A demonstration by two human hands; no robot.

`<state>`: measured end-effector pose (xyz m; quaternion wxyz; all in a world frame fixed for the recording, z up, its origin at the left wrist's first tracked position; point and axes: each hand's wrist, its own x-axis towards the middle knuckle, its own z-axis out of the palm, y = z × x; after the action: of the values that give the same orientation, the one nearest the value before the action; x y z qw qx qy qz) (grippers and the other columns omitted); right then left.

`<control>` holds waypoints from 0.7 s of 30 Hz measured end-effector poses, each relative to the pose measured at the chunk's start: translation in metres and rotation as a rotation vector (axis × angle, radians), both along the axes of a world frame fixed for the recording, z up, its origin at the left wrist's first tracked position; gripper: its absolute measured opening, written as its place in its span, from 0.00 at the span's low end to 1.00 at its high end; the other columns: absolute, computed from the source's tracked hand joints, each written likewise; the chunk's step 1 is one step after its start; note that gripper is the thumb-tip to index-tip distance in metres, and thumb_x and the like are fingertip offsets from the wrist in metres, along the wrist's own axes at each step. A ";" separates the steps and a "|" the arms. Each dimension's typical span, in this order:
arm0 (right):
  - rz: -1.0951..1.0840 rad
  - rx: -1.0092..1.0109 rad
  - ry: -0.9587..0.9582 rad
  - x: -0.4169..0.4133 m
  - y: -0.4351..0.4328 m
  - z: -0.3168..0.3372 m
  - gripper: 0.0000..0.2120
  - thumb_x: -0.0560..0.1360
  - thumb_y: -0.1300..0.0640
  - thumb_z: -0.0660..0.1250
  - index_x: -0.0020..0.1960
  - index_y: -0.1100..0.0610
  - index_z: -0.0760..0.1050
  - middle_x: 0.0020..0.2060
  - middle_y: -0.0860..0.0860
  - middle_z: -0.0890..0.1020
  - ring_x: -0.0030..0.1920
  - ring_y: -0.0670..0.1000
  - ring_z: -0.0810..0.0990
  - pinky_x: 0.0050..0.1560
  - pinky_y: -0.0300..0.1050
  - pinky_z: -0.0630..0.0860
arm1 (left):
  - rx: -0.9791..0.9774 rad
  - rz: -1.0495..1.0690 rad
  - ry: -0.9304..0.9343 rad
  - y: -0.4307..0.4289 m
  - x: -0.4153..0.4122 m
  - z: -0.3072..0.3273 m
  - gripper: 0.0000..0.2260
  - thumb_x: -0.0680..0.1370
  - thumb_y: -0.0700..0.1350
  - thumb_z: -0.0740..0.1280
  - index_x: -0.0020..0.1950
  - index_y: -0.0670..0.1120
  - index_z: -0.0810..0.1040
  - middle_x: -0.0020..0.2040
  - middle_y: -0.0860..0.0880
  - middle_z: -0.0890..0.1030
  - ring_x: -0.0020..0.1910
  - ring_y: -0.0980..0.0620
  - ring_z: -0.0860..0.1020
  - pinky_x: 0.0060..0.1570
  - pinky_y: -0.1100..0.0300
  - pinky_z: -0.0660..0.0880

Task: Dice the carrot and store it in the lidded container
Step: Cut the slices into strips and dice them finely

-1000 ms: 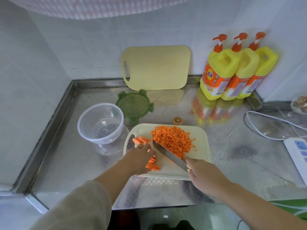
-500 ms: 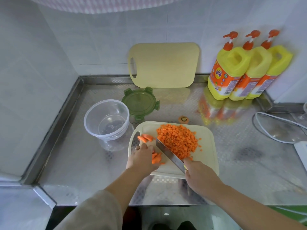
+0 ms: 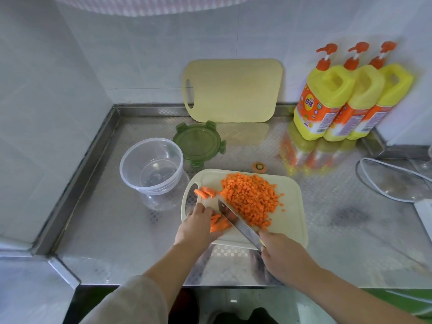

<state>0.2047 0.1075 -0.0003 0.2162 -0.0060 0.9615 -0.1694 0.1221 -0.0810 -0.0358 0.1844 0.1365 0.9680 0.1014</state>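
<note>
A pale cutting board (image 3: pixel 292 220) lies on the steel counter with a heap of diced carrot (image 3: pixel 251 198) on it. My left hand (image 3: pixel 198 224) holds a bundle of carrot sticks (image 3: pixel 218 224) down on the board's near left. My right hand (image 3: pixel 284 258) grips the knife (image 3: pixel 236 220), its blade set against the sticks. A few more carrot sticks (image 3: pixel 205 192) lie by the board's handle hole. The clear round container (image 3: pixel 151 166) stands empty to the left of the board. Its green lid (image 3: pixel 198 142) lies flat behind it.
A second cutting board (image 3: pixel 233 90) leans on the back wall. Three yellow pump bottles (image 3: pixel 346 99) stand at the back right. A carrot end (image 3: pixel 258 166) lies behind the board. A white cable (image 3: pixel 388 183) and a white device (image 3: pixel 424 212) are at the right edge.
My view has shifted left, so everything sits further right in the frame. Both hands stay on the board, with the knife still chopping at the sticks under my left hand.
</note>
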 end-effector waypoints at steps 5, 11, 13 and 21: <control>-0.004 -0.063 0.017 -0.002 0.005 0.000 0.08 0.78 0.59 0.54 0.42 0.49 0.62 0.35 0.46 0.70 0.39 0.50 0.71 0.34 0.35 0.65 | 0.232 0.120 -0.117 0.003 -0.001 0.000 0.24 0.73 0.54 0.71 0.65 0.47 0.71 0.63 0.48 0.69 0.55 0.50 0.75 0.53 0.64 0.74; -0.022 -0.059 0.020 -0.005 0.008 0.001 0.15 0.78 0.60 0.54 0.35 0.48 0.55 0.32 0.44 0.66 0.33 0.46 0.67 0.30 0.37 0.60 | 0.072 0.064 -0.040 0.002 0.002 0.005 0.30 0.72 0.57 0.71 0.70 0.51 0.65 0.65 0.50 0.65 0.61 0.49 0.71 0.56 0.54 0.75; -0.030 -0.060 0.022 -0.005 0.008 0.002 0.15 0.78 0.60 0.54 0.35 0.48 0.55 0.32 0.45 0.67 0.33 0.46 0.67 0.30 0.38 0.60 | 0.043 0.069 0.016 0.002 0.007 0.006 0.31 0.72 0.59 0.69 0.70 0.52 0.63 0.65 0.50 0.65 0.62 0.49 0.70 0.55 0.55 0.74; -0.037 -0.082 0.016 -0.003 0.001 0.003 0.03 0.78 0.59 0.55 0.50 0.53 0.66 0.36 0.47 0.70 0.39 0.50 0.70 0.33 0.37 0.63 | 0.062 0.145 0.011 0.016 0.005 0.001 0.23 0.76 0.60 0.66 0.62 0.46 0.69 0.60 0.47 0.69 0.53 0.48 0.76 0.50 0.57 0.76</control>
<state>0.2017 0.1089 0.0023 0.2049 0.0016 0.9554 -0.2128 0.1270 -0.0648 -0.0347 0.1667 0.0723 0.9728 0.1438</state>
